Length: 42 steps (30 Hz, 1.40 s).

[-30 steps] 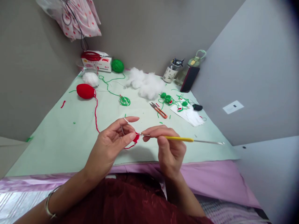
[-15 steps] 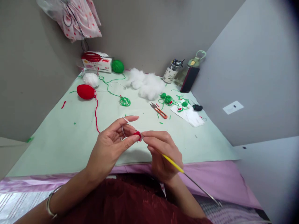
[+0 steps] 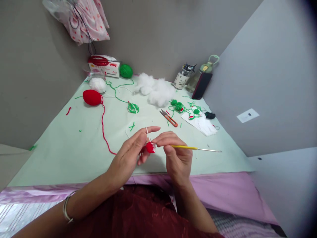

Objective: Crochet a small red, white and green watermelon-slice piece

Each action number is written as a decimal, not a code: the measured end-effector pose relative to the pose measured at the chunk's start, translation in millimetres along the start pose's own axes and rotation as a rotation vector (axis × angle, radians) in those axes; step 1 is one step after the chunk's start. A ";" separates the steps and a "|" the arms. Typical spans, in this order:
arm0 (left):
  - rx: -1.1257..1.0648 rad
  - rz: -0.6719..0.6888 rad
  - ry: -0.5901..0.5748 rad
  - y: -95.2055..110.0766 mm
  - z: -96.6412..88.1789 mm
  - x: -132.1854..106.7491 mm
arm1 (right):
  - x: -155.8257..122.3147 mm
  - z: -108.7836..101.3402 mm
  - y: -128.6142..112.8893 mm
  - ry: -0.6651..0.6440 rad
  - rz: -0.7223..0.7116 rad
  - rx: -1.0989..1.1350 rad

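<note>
My left hand (image 3: pixel 132 153) is closed about a small red and white crochet piece (image 3: pixel 150 147). White yarn (image 3: pixel 148 133) runs from the piece up over its raised index finger. In my right hand (image 3: pixel 177 155) is a crochet hook (image 3: pixel 184 147) with a yellow grip, held almost level. Its working tip is at the top of the crochet piece, and the bare metal other end points right. A strand of red yarn (image 3: pixel 104 129) leads from the red yarn ball (image 3: pixel 92 97) toward my left hand.
Orange thread snips (image 3: pixel 169 118) lie beyond my hands. White stuffing (image 3: pixel 159 92), a white yarn ball (image 3: pixel 97 85) and a green yarn ball (image 3: pixel 126 71) are at the back. Small green crochet pieces (image 3: pixel 178 106), white paper (image 3: pixel 201 123), a pen holder (image 3: pixel 181 79) and a phone (image 3: pixel 202 86) are right.
The hook has swung from slanting down to nearly level. My left hand has moved right and turned, so more of the crochet piece shows. Green yarn scraps behind it are now uncovered.
</note>
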<state>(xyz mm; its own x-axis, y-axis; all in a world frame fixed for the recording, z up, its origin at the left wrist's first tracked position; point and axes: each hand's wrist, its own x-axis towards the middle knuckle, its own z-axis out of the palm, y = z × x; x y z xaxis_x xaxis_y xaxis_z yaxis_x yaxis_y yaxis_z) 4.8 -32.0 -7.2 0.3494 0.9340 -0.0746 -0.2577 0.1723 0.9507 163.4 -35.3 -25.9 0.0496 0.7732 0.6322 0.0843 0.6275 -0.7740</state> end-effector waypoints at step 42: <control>0.153 0.122 0.144 17.9 -12.8 -4.7 | -15.8 3.0 -3.9 -0.084 -0.447 -0.557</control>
<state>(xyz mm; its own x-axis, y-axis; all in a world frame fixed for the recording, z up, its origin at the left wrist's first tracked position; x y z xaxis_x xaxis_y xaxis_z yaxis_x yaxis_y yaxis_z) -12.9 -29.3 6.3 0.1891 0.9819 0.0115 -0.1471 0.0167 0.9890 159.4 -49.6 -33.0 -0.1828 0.4717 0.8626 0.5753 0.7628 -0.2952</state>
